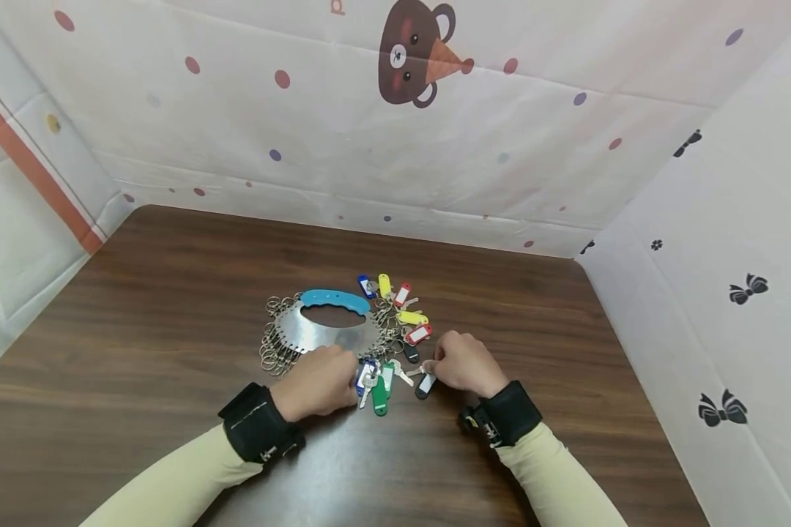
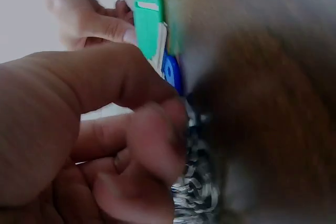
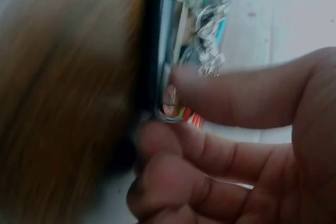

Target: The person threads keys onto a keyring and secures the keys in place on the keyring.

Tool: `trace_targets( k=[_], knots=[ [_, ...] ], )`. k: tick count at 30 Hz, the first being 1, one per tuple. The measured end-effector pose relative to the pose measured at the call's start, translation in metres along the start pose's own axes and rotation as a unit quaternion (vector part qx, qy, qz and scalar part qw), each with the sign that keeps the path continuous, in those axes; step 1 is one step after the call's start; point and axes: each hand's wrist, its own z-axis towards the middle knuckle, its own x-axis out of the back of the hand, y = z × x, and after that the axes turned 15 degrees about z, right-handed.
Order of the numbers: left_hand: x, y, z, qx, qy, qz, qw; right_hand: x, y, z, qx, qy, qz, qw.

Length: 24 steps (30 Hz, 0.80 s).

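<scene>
A crescent-shaped metal key holder [image 1: 326, 334] with a blue handle [image 1: 335, 298] lies on the table, fringed with key rings [image 1: 277, 355]. My left hand [image 1: 316, 380] curls its fingers at the holder's near edge, beside a blue key tag [image 1: 361, 380]; what lies under the fingertips is mostly hidden. Thumb and forefinger of my right hand [image 1: 468, 362] pinch a key ring [image 3: 170, 118] on a black key tag [image 1: 425, 386]. Just left of it is a loose-hanging key [image 1: 402, 375]. Green key tags [image 1: 379, 399] spread between the hands.
Yellow key tags [image 1: 411, 318], red key tags [image 1: 418, 334] and another blue key tag [image 1: 366, 286] fan out beyond the holder's right end. The brown wooden table [image 1: 138, 322] meets a patterned cloth wall [image 1: 343, 161] at the back and sides.
</scene>
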Motion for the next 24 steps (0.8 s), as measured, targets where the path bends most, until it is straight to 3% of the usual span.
trace_targets(
  k=[4,8,12,16,20,24],
  knots=[
    [0.001,-0.010,0.003,0.018,-0.030,-0.074,0.9967,-0.002,-0.001,-0.002,0.024,0.001,0.016,0.9996],
    [0.006,-0.024,0.005,0.016,-0.032,-0.145,0.9888,0.004,-0.008,-0.005,0.092,0.033,0.069,0.9928],
    [0.009,-0.035,0.008,-0.001,-0.039,-0.234,0.9715,0.011,-0.020,-0.007,0.168,0.044,0.155,0.9726],
    [0.006,-0.040,0.011,-0.021,-0.041,-0.301,0.9524,0.011,-0.032,-0.008,0.212,0.006,0.242,0.9466],
    [0.001,-0.045,0.011,-0.025,-0.049,-0.354,0.9337,0.004,-0.040,-0.005,0.219,-0.042,0.297,0.9285],
    [-0.005,-0.047,0.012,-0.012,-0.062,-0.400,0.9142,-0.008,-0.043,-0.001,0.172,-0.074,0.314,0.9309]
  ],
)
